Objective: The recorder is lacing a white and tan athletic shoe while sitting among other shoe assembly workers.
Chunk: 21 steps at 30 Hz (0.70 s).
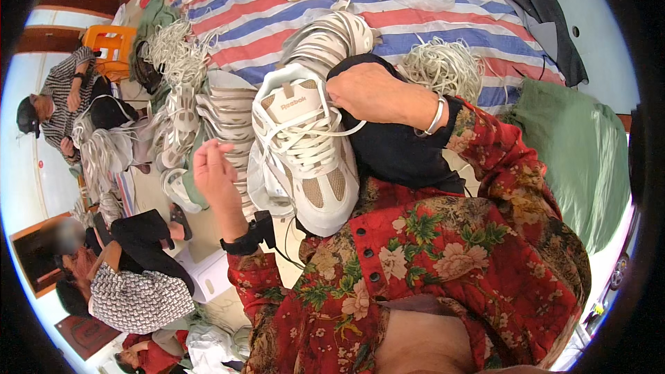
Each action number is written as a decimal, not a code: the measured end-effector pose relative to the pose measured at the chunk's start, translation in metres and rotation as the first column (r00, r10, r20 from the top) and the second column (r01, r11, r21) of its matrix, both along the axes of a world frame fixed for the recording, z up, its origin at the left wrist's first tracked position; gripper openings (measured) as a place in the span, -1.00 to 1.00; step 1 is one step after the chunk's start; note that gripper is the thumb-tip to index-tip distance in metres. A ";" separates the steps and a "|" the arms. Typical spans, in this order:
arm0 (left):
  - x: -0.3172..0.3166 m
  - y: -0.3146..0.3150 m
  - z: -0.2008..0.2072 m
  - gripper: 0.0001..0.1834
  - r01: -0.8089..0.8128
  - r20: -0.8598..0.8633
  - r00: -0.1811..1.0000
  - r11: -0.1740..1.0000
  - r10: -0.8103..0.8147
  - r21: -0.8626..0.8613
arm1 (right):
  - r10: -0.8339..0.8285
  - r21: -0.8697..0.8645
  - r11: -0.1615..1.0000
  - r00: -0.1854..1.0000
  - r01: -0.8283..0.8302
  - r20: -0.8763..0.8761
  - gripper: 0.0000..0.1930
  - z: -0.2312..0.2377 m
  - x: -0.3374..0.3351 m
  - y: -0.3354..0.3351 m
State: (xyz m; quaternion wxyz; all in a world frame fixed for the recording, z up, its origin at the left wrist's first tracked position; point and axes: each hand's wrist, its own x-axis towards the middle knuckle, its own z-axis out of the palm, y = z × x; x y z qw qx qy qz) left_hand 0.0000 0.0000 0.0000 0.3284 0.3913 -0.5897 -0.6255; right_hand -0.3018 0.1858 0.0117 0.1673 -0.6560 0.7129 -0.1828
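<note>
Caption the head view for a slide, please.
Right hand beside a laced cream shoe, left hand raised to its left, striped sheet beyond.

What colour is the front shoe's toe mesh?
Tan; the toe mesh shows best in the head view.

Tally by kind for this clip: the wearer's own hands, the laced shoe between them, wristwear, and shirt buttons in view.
Hands: 2 (left hand, right hand)
Laced shoe: 1
Silver bangle: 1
Black wristband: 1
Dark buttons: 3
Total: 8
</note>
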 end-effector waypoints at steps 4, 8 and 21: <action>-0.032 0.033 0.012 -0.68 0.119 0.218 0.974 0.967 -0.069 -0.225 | -0.092 -0.089 0.989 0.963 0.118 0.253 -0.82 -0.002 0.003 0.008; -0.050 0.048 0.022 -0.77 0.111 0.169 0.982 0.980 -0.083 -0.166 | -0.103 -0.146 0.981 0.978 0.130 0.180 -0.84 -0.007 0.006 0.007; -0.057 0.044 0.021 -0.79 0.299 0.300 0.926 0.931 -0.231 -0.208 | 0.190 -0.398 0.907 0.977 -0.136 0.100 -0.92 -0.016 -0.010 0.005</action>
